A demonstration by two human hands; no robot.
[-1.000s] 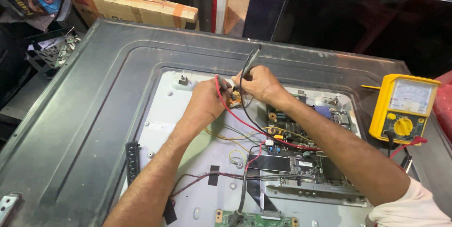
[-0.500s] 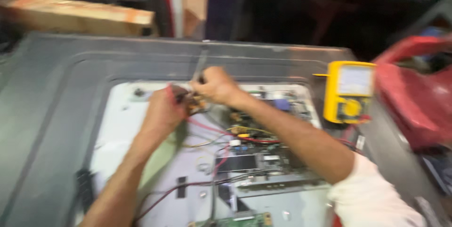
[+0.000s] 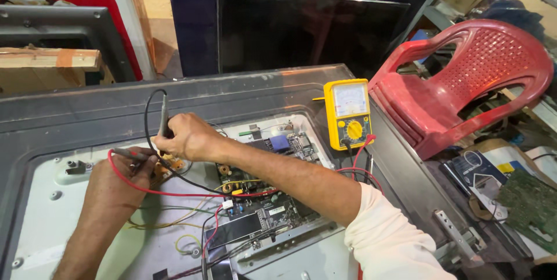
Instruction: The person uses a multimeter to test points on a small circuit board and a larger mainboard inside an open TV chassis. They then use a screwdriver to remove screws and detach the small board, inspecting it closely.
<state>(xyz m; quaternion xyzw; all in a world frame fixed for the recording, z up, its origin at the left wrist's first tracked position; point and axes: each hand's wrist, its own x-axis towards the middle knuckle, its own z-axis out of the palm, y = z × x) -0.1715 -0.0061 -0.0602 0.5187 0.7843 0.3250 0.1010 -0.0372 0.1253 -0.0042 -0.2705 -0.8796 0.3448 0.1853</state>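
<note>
A flat television lies face down with its back open, showing a pale metal chassis [image 3: 52,210] and circuit boards [image 3: 272,199]. My right hand [image 3: 185,138] grips a black test probe [image 3: 164,118], tip pointing down at a small board. Beside it my left hand [image 3: 119,175] pinches a red-wired probe [image 3: 129,153] against the same spot. A red lead [image 3: 185,194] and a black lead [image 3: 191,181] trail across the boards to a yellow analogue multimeter [image 3: 348,113] standing on the panel's right edge.
A stack of red plastic chairs [image 3: 464,82] stands close at the right. Behind the panel leans another dark television screen [image 3: 301,30]. Loose circuit boards and papers [image 3: 510,187] lie low at the right. A wooden plank [image 3: 46,59] sits at the far left.
The view has swung to the right, bringing the red chairs and multimeter into full sight. Both hands stay at the same spot on the board with their probes.
</note>
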